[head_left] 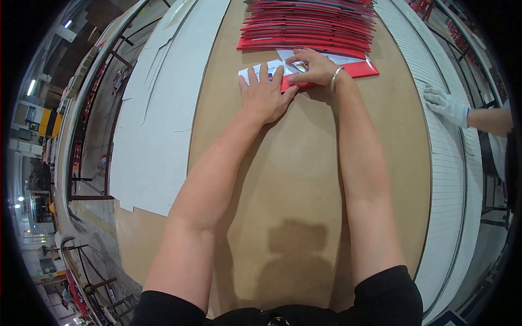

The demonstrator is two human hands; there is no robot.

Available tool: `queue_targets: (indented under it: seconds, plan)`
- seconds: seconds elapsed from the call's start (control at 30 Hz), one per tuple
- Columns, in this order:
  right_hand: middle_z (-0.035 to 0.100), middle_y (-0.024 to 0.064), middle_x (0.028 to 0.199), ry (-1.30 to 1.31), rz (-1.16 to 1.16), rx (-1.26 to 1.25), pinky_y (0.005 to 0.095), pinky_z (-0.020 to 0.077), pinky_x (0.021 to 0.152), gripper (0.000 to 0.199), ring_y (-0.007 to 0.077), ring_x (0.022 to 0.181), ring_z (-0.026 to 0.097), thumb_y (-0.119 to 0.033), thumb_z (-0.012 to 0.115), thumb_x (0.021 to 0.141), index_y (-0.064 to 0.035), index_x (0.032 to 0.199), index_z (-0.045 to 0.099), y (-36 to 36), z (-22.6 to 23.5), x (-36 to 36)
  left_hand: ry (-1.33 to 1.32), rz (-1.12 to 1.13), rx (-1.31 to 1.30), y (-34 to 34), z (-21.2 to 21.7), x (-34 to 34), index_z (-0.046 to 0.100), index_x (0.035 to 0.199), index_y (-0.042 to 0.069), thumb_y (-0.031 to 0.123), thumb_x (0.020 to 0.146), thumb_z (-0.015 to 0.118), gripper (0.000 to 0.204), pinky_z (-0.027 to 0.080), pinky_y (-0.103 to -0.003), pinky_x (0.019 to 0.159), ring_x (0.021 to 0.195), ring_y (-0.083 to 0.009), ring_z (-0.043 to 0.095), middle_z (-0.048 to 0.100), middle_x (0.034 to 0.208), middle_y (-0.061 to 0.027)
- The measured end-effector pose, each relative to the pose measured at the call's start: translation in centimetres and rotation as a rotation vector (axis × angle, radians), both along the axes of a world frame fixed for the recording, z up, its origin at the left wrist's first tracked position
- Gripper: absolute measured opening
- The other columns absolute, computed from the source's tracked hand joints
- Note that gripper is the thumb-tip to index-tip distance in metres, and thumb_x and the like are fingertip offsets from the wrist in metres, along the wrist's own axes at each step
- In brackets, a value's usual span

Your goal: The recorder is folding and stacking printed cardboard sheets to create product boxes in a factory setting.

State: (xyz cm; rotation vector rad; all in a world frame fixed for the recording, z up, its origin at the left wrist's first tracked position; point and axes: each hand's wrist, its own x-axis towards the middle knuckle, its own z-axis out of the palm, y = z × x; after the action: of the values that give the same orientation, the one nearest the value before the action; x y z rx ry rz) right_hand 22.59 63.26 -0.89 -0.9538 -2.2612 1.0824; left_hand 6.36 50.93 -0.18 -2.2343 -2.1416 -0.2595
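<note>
My left hand (pixel 265 96) lies with fingers spread on a white printed sheet (pixel 277 66) at the far end of the board. Beside it, my right hand (pixel 315 69) rests on a flat red item with white printed parts (pixel 361 69), perhaps a folder or card sleeve. Its thumb and forefinger are bent but apart, and a bracelet circles that wrist. Part of the red item and the sheet is covered by my hands. Just beyond them, several similar red items form an overlapping pile (pixel 307 30).
A brown board (pixel 283 179) spans the worktop before me. White sheets (pixel 155 119) with torn edges lie along its left, and a ribbed white strip (pixel 440 136) runs along its right. Another person's white-gloved hand (pixel 446 105) touches that strip. Metal racks stand on both sides.
</note>
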Motion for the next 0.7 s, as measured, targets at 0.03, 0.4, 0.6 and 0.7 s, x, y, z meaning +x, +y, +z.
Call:
queue_targets:
  seconds: [0.03, 0.4, 0.6, 0.7]
  plan:
    - [0.033, 0.0246, 0.153, 0.003, -0.002, 0.0, 0.0391, 0.0376, 0.108, 0.067, 0.0331, 0.143, 0.033, -0.03, 0.086, 0.069, -0.007, 0.128, 0.063, 0.0, 0.1, 0.6, 0.003, -0.002, 0.0, 0.1, -0.1, -0.2, 0.039, 0.148, 0.016, 0.063, 0.095, 0.039, 0.071, 0.015, -0.064, 0.113, 0.141, -0.0475, 0.026, 0.031, 0.154, -0.022]
    - [0.068, 0.014, 0.11, -0.34, -0.098, 0.35, 0.0377, 0.0514, 0.09, 0.058, 0.0299, 0.103, 0.065, -0.046, 0.085, 0.065, -0.0092, 0.109, 0.072, -1.5, 3.8, 0.0, -0.042, -0.262, 0.123, 4.5, -1.2, -7.2, 0.047, 0.144, 0.021, 0.062, 0.094, 0.044, 0.065, 0.022, -0.063, 0.111, 0.14, -0.0424, 0.031, 0.037, 0.152, -0.0178]
    - [0.067, 0.0123, 0.1, -0.359, -0.232, 0.292, 0.0417, 0.0512, 0.086, 0.056, 0.0291, 0.1, 0.063, -0.052, 0.083, 0.066, -0.0101, 0.101, 0.073, -0.7, 3.1, -0.1, -0.484, -0.301, 0.483, 4.9, -0.6, -6.1, 0.066, 0.113, 0.004, 0.033, 0.09, 0.06, 0.037, 0.037, -0.058, 0.098, 0.114, -0.0312, 0.053, 0.062, 0.11, -0.0124]
    - [0.066, 0.0105, 0.103, -0.315, -0.558, 0.563, 0.039, 0.0495, 0.092, 0.057, 0.0304, 0.105, 0.059, -0.057, 0.084, 0.06, -0.0135, 0.097, 0.074, -0.7, 1.7, -0.5, -0.143, -0.267, 0.519, 4.6, -0.6, -6.5, 0.064, 0.118, 0.008, 0.034, 0.091, 0.058, 0.038, 0.032, -0.061, 0.102, 0.121, -0.03, 0.05, 0.061, 0.118, -0.0102]
